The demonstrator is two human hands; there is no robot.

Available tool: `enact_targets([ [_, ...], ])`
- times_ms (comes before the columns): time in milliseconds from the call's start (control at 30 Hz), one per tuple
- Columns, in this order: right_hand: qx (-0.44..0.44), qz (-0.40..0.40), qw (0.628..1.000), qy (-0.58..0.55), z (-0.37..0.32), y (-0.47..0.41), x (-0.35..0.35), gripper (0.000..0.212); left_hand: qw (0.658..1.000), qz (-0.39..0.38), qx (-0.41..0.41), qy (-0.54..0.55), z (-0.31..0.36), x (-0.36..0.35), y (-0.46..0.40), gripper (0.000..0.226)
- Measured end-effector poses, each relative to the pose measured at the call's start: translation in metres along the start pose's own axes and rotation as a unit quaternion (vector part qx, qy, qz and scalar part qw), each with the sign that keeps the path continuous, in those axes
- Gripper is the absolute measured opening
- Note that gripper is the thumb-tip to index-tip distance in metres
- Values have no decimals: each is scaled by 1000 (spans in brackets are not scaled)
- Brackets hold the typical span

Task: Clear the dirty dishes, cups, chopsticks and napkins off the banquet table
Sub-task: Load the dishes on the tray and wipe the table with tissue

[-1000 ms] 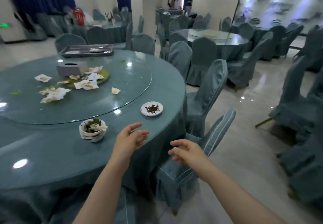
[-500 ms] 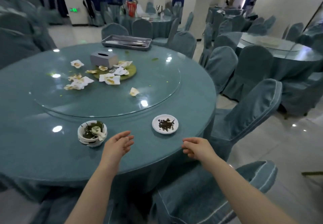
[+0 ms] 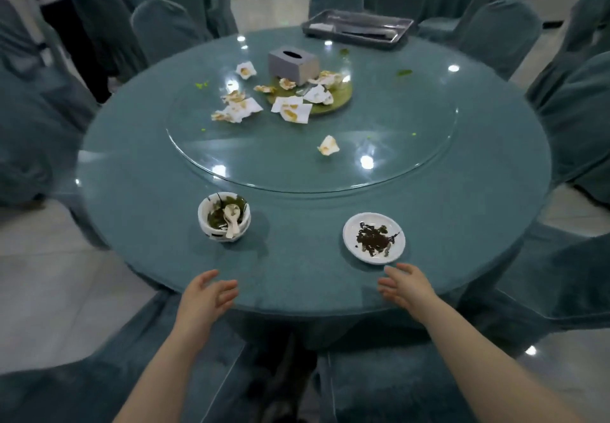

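A white bowl (image 3: 223,217) with green leftovers and a white spoon in it stands near the front of the round teal table (image 3: 138,198). To its right lies a small white plate (image 3: 374,237) smeared with dark scraps. Several stained napkins (image 3: 291,109) are scattered on the glass turntable (image 3: 396,165), one crumpled napkin (image 3: 328,146) lying apart. My left hand (image 3: 206,295) hovers at the table's front edge below the bowl, fingers relaxed and holding nothing. My right hand (image 3: 404,287) is just below the plate, fingers spread, holding nothing.
A grey tissue box (image 3: 292,65) stands mid-turntable beside a green plate (image 3: 340,99). A metal tray (image 3: 358,28) sits at the far edge. Covered chairs (image 3: 165,26) ring the table; two are right in front of me. A person in dark clothing (image 3: 66,26) stands far left.
I have turned to face the table squarely; bowl and plate now lie straight ahead. Both hands have moved over the table's front edge, the right one close to the plate.
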State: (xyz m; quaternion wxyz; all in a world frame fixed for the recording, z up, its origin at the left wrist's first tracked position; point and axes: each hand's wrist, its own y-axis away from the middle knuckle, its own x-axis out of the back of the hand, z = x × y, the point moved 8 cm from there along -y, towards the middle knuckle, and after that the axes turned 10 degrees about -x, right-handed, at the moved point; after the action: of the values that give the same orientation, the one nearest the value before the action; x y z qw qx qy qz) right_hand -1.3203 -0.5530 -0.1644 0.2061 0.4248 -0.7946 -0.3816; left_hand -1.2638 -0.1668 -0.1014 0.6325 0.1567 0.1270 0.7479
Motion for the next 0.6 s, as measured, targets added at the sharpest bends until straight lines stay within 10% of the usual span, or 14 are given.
enact_targets([
  [600, -55, 143, 987, -42, 0, -57, -14, 20, 982, -99, 125, -100, 4, -1, -174, 63],
])
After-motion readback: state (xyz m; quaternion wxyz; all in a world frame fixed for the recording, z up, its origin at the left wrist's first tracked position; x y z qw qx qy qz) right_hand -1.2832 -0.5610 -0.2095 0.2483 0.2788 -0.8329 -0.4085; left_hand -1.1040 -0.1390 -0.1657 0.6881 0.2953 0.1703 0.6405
